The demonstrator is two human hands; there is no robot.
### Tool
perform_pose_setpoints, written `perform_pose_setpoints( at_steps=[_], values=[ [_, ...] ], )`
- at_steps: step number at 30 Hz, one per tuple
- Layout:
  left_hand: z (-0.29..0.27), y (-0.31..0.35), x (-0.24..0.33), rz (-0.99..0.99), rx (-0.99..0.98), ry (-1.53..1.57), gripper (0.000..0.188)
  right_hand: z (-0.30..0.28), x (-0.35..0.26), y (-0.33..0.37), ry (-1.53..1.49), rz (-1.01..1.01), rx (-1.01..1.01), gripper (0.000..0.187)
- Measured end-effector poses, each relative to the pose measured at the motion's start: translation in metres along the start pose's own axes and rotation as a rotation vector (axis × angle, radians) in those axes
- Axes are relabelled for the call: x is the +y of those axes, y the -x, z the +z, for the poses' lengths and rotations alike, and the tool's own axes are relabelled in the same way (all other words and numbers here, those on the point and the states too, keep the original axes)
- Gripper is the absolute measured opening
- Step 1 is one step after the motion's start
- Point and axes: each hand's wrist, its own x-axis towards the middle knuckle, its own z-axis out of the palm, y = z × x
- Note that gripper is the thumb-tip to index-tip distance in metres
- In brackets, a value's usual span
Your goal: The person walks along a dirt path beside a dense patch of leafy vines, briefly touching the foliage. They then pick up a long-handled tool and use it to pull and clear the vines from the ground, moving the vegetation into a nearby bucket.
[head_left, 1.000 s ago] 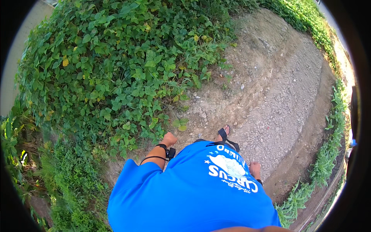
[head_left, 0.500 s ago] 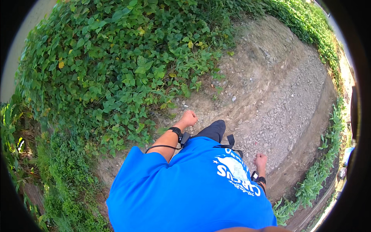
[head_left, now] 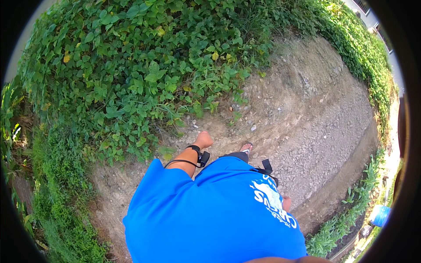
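Observation:
My left hand (head_left: 204,139) hangs above the dirt path beside the leafy bank, its fingers curled in and nothing showing in them. A dark band with a small black device and a cable (head_left: 201,157) sits at that wrist. Only a small part of my right hand (head_left: 287,203) shows past the edge of my blue shirt (head_left: 215,210); its fingers are hidden. Black straps (head_left: 265,167) stick out at my waist. One foot in a sandal (head_left: 246,148) is ahead of me on the ground, below a dark trouser leg.
A dense green leafy bank (head_left: 131,74) rises on the left and ahead. The stony dirt path (head_left: 315,149) curves along the right, with a bare earth mound (head_left: 307,65) farther ahead. Low plants (head_left: 337,230) line the right edge, and a blue container (head_left: 379,215) stands beyond them.
My left hand has moved slightly back and left. My right hand has drawn back mostly behind my shirt. A sandalled foot has come into sight, and the view has shifted a little.

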Motion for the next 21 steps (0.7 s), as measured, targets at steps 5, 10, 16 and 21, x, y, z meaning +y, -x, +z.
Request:
perform_pose_setpoints(
  at_steps=[5, 10, 16, 21],
  values=[
    [-0.025, -0.034, 0.1, 0.075, 0.08, 0.082, 0.02, -0.076, -0.038, -0.1, -0.246, 0.065, 0.088, 0.015],
    [-0.064, -0.05, 0.16, 0.128, 0.049, 0.153, 0.028, -0.108, -0.05, -0.155, -0.335, -0.021, 0.157, 0.015],
    [-0.069, -0.076, 0.178, 0.063, 0.085, 0.162, 0.023, -0.105, -0.036, -0.169, 0.038, -0.033, 0.101, 0.023],
    [-0.065, -0.079, 0.176, -0.072, 0.051, 0.141, 0.032, -0.117, -0.02, -0.219, 0.299, -0.145, 0.188, 0.03]
  ],
)
